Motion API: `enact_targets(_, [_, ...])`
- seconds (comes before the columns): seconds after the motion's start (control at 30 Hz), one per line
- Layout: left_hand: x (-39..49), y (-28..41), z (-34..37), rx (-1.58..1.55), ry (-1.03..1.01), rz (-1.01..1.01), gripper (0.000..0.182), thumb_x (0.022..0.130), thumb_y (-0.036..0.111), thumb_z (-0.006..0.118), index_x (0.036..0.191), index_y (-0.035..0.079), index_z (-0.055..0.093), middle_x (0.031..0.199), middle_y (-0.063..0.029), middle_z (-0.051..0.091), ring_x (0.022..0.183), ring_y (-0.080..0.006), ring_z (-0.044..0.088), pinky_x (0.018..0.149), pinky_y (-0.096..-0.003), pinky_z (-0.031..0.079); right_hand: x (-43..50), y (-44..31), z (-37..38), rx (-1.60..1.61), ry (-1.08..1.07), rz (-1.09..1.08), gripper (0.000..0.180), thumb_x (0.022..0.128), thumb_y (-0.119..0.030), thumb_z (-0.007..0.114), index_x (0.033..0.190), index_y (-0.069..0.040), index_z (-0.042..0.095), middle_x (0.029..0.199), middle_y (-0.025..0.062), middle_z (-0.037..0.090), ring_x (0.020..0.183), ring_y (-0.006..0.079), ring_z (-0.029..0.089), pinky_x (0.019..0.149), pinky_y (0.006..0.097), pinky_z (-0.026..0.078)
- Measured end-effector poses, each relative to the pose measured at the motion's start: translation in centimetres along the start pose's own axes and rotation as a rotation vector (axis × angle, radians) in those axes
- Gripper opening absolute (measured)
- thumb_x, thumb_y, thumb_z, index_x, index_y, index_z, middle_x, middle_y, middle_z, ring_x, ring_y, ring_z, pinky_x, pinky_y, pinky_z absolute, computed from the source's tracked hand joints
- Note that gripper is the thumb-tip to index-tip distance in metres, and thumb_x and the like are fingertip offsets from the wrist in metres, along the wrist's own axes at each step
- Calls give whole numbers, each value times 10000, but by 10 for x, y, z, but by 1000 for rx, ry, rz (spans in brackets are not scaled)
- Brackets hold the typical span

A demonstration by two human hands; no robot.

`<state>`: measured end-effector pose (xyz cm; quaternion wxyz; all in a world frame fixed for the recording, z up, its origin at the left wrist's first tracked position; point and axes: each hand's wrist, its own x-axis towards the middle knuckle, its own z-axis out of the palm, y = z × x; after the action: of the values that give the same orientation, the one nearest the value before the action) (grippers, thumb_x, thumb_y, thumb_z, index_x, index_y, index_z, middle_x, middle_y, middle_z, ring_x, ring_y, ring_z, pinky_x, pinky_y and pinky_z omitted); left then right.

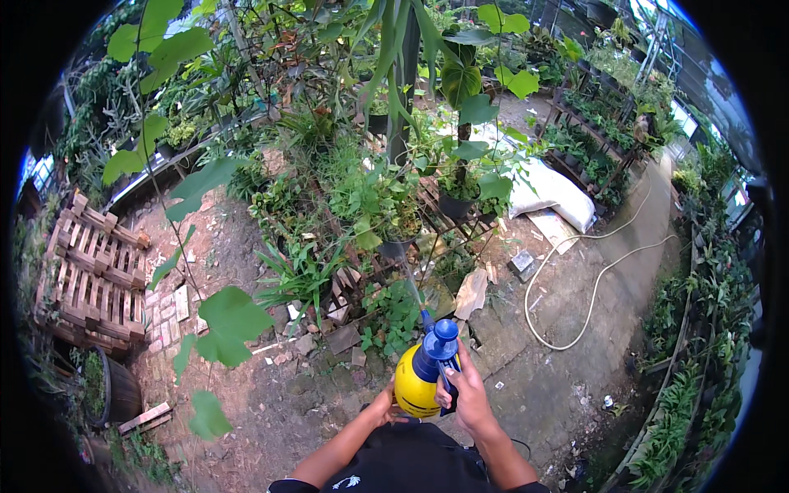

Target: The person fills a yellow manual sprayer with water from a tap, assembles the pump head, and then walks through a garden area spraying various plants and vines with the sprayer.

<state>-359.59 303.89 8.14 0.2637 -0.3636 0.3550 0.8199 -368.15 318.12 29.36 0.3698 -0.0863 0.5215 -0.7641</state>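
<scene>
A yellow pressure sprayer bottle (414, 385) with a blue pump top stands out in front of my body. My right hand (468, 391) is closed round its blue handle, with the thumb near the trigger lever. My left hand (386, 403) supports the lower left side of the bottle. The blue nozzle (426, 318) points away from me, and a thin spray rises from it towards a black potted plant (396, 248) on a wooden slatted rack. Leafy green plants (394, 314) grow low just beyond the nozzle.
A pale hose (592, 308) loops over the ground at right, near a white sack (548, 194) and a grey block (523, 264). Wooden pallets (92, 271) and a large dark pot (120, 388) stand at left. A vine (231, 323) hangs close at left. Broken bricks lie ahead.
</scene>
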Motion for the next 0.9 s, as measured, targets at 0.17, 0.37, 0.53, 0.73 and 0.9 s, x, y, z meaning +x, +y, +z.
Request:
enact_targets(0.17, [2, -15, -26, 126, 35, 41, 514, 997, 385, 266, 1364, 54, 406, 1246, -176, 558, 1078, -304, 599, 856, -461, 533, 6, 7, 21, 38, 31, -45, 651, 917, 4, 374, 1510, -130, 142, 1002, 46, 505, 548, 85, 430, 503, 225, 384])
enact_targets(0.37, [0, -28, -51, 467, -279, -179, 436, 1006, 311, 388, 1357, 59, 443, 1265, -112, 568, 1066, -233, 608, 894, -357, 513, 5, 24, 34, 39, 30, -42, 647, 914, 6, 385, 1507, -130, 165, 959, 42, 517, 535, 84, 427, 492, 222, 381])
enact_targets(0.53, [5, -50, 2, 1207, -846, 306, 480, 953, 406, 530, 1318, 95, 528, 1200, -90, 598, 1037, -194, 597, 895, -285, 467, 1, 19, 36, -6, 62, 8, 641, 925, -13, 382, 1510, -147, 156, 814, 33, 503, 516, 87, 425, 485, 228, 377])
enact_targets(0.73, [33, -68, 65, 1422, -990, 541, 355, 888, 380, 633, 999, 43, 633, 778, -90, 609, 733, -195, 568, 686, -344, 445, 1, 14, 35, 10, 33, 5, 635, 932, -35, 378, 1510, -157, 144, 704, 18, 450, 521, 91, 422, 487, 227, 364])
enact_targets(0.9, [43, -72, 97, 1443, -1113, 590, 288, 894, 276, 625, 889, -10, 588, 759, -76, 592, 720, -166, 551, 663, -372, 428, 7, 11, 21, -27, -21, 39, 630, 936, -40, 378, 1510, -155, 143, 681, 11, 437, 522, 91, 417, 489, 225, 364])
